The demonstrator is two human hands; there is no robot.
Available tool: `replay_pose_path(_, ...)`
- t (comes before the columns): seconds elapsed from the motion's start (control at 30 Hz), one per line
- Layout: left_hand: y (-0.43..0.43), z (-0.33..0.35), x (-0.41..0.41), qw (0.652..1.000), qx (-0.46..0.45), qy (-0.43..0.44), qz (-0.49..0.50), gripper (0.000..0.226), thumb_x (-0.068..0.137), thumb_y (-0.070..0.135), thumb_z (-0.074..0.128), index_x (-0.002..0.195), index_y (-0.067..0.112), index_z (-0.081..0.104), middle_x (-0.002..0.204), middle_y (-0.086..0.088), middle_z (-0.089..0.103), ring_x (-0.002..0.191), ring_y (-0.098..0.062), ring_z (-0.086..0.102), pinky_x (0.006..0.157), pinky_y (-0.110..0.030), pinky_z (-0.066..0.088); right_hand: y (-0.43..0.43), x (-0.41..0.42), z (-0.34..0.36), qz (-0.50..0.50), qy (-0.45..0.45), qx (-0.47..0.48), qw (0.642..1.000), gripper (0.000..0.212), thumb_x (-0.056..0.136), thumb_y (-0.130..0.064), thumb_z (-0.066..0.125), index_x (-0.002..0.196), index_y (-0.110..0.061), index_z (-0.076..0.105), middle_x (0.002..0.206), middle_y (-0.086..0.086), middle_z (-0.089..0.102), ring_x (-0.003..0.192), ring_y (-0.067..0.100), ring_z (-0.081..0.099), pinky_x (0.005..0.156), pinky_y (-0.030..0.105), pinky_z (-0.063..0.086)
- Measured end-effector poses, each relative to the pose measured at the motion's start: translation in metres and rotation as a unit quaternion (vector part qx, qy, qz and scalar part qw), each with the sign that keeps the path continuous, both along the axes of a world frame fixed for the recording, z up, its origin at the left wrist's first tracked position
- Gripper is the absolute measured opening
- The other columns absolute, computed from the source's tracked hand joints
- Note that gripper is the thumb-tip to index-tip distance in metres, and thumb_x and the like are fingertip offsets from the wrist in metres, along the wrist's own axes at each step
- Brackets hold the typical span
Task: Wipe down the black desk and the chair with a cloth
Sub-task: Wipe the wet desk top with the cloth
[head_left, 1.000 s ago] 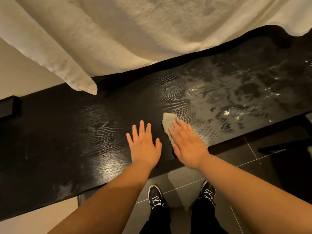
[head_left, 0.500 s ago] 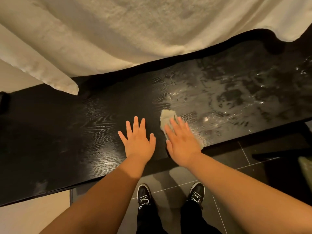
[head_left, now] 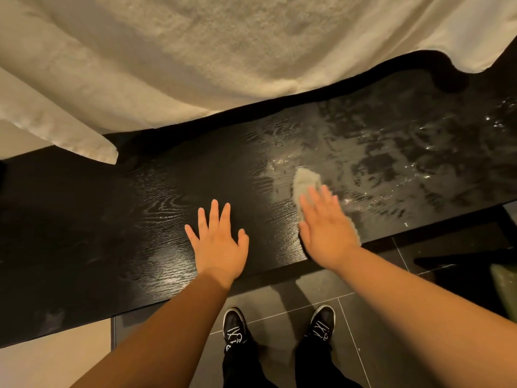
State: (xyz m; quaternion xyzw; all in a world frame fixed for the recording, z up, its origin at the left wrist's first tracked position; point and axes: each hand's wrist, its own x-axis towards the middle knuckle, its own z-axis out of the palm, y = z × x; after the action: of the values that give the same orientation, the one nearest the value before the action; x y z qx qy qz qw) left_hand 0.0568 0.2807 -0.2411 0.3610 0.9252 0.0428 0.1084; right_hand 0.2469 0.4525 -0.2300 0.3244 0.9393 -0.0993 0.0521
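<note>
Glistening wet streaks on black desk (head_left: 391, 152), dark floor tiles (head_left: 279, 303) below.

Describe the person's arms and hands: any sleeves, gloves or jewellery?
Both forearms are bare as far as the picture shows, no sleeves in view. The left hand and right hand wear no gloves, and no rings, watch or bracelet show.

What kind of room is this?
Probably a hotel room or bedroom, though I can't be sure: a long black desk of grained wood, a pale fabric, perhaps a curtain, hanging behind it, and a dark tiled floor.
</note>
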Motion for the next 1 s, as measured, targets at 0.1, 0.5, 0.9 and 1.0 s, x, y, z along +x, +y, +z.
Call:
replay_pose_path(0.1, 0.002, 0.0, -0.001, 1.0, -0.011, -0.002, 0.001, 0.072, 0.099, 0.055, 0.037, 0.165, 0.032, 0.021, 0.175, 0.003, 0.007, 0.161, -0.032, -0.001, 0.126, -0.067, 0.004, -0.025, -0.013, 0.0, 0.122, 0.005, -0.036, 0.992, 0.063, 0.104, -0.041, 0.025, 0.161, -0.014, 0.023, 0.17, 0.012, 0.012, 0.157, 0.034, 0.002, 0.127, 0.052, 0.01)
replay_pose_path(0.5, 0.036, 0.005, -0.027, 1.0, 0.009, -0.015, -0.025, 0.068, 0.101, 0.053, 0.044, 0.164, 0.031, 0.028, 0.175, -0.003, 0.012, 0.161, -0.034, 0.005, 0.129, -0.058, 0.008, 0.045, 0.003, 0.004, -0.076, -0.003, -0.008, 0.997, 0.066, 0.103, -0.041, 0.018, 0.161, -0.009, 0.02, 0.168, 0.019, 0.012, 0.155, 0.04, 0.003, 0.126, 0.054, 0.01)
replay_pose_path(0.9, 0.039, -0.001, -0.025, 1.0, 0.007, 0.011, -0.02, 0.069, 0.099, 0.055, 0.035, 0.164, 0.033, 0.024, 0.175, -0.001, 0.01, 0.161, -0.032, 0.003, 0.13, -0.056, 0.007, 0.075, -0.001, -0.005, 0.044, 0.002, -0.019, 0.999, 0.066, 0.102, -0.042, 0.021, 0.158, -0.01, 0.031, 0.168, 0.015, 0.02, 0.156, 0.036, 0.011, 0.125, 0.055, 0.016)
replay_pose_path(1.0, 0.04, -0.001, -0.025, 1.0, 0.006, 0.013, -0.018, 0.07, 0.098, 0.056, 0.034, 0.163, 0.033, 0.026, 0.175, -0.001, 0.011, 0.161, -0.031, 0.003, 0.13, -0.056, 0.006, 0.089, 0.002, -0.002, -0.063, -0.008, -0.002, 0.998, 0.066, 0.102, -0.041, 0.019, 0.159, -0.008, 0.025, 0.168, 0.019, 0.013, 0.155, 0.039, 0.005, 0.126, 0.054, 0.01)
